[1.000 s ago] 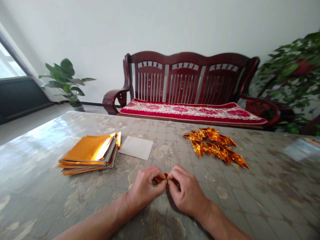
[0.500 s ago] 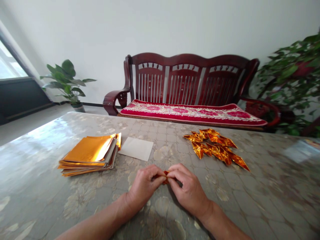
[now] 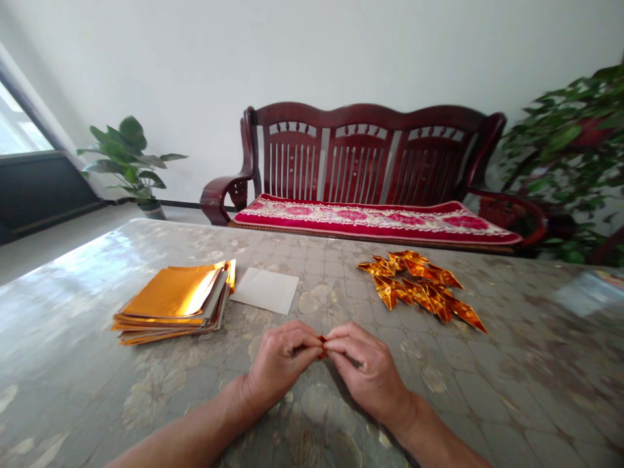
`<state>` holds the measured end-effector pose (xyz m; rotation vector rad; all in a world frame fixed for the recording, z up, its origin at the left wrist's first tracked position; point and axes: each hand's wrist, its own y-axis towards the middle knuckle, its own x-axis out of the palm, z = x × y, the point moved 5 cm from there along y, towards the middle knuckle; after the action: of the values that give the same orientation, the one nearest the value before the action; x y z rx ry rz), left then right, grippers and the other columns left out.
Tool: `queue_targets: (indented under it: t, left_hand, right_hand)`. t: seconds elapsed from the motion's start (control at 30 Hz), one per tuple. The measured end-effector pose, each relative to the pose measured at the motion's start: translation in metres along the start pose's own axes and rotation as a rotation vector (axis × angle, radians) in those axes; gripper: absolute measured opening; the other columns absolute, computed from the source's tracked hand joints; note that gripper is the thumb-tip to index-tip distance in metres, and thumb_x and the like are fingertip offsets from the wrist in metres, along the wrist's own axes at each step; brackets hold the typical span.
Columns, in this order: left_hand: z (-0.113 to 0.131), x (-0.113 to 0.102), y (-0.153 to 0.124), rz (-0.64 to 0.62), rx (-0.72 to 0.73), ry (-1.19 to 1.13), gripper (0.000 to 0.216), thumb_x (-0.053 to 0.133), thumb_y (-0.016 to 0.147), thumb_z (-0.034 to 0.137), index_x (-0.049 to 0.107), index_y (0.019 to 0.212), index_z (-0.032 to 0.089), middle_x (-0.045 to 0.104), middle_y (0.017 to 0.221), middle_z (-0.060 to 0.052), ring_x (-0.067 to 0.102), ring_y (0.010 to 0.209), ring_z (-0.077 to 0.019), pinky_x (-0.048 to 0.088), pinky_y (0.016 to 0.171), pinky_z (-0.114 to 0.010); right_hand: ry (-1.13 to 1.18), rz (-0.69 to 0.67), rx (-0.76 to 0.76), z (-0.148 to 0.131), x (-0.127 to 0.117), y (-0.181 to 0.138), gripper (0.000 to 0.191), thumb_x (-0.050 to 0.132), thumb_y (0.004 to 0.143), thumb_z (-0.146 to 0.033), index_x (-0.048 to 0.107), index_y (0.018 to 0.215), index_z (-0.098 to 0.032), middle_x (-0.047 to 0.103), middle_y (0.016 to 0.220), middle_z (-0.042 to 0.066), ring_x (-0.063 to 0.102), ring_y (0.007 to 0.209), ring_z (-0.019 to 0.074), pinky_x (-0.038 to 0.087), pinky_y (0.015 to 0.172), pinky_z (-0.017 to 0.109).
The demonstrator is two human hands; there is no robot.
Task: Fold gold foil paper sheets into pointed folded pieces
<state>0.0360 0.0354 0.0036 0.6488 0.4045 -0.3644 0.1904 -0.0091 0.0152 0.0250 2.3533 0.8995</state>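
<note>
In the head view, the left hand [image 3: 280, 356] and the right hand [image 3: 370, 364] meet fingertip to fingertip above the table [image 3: 478, 383], each with thumb and fingers in a narrow pinch on a small foil piece [image 3: 322, 348]. Only a sliver of it shows between the 2 hands, so its folds cannot be read. To work it well, I judge the pinch should stay light and equal on the 2 sides, since thin foil paper likely creases or tears under an uneven pull; small, slow thumb pressure seems safest. The stack of gold sheets [image 3: 168, 292] lies beyond the left hand, with a pale sheet [image 3: 267, 290] just beside it. The pointed foil shapes [image 3: 424, 286] lie in a cluster beyond the right hand, well apart from the stack.
</note>
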Motion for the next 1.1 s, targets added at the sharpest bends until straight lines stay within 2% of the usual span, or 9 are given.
queue_targets:
  t: [0.23,0.6,0.87,1.1]
  left_hand:
    - [0.001,0.0,-0.001,-0.007,-0.001,-0.033,0.008,0.071,0.083,0.016,0.072,0.076,0.02,0.073,0.072,0.001,0.069,0.066,-0.0118,0.052,0.067,-0.02]
    - [-0.001,0.0,-0.002,-0.03,-0.033,-0.081,0.01,0.072,0.083,0.015,0.073,0.074,0.02,0.073,0.07,0.002,0.068,0.066,-0.0108,0.049,0.066,-0.018]
    - [-0.016,0.0,0.003,0.0,-0.281,-0.02,0.013,0.069,0.079,0.011,0.075,0.077,0.022,0.075,0.07,0.005,0.068,0.064,-0.0112,0.048,0.063,-0.018]
    - [-0.025,-0.001,0.002,-0.031,-0.338,0.023,0.013,0.063,0.083,0.015,0.074,0.087,0.022,0.075,0.079,0.003,0.068,0.072,-0.0133,0.048,0.068,-0.021]
  right_hand:
    - [0.034,-0.023,-0.006,-0.004,-0.001,0.002,0.018,0.058,0.089,-0.011,0.071,0.089,-0.023,0.071,0.088,0.004,0.067,0.079,0.0155,0.054,0.073,0.027]
    - [0.078,-0.023,0.037,-0.006,0.0,0.0,0.019,0.057,0.088,-0.009,0.07,0.082,-0.021,0.07,0.084,0.003,0.066,0.077,0.0141,0.051,0.071,0.024]
    - [0.026,-0.058,0.155,0.007,0.007,0.004,0.018,0.061,0.088,-0.011,0.074,0.088,-0.023,0.071,0.089,0.003,0.067,0.083,0.0157,0.052,0.076,0.025]
    - [0.115,-0.16,0.196,0.015,-0.002,0.004,0.034,0.059,0.083,-0.003,0.073,0.105,-0.025,0.072,0.1,0.002,0.067,0.092,0.0149,0.052,0.085,0.025]
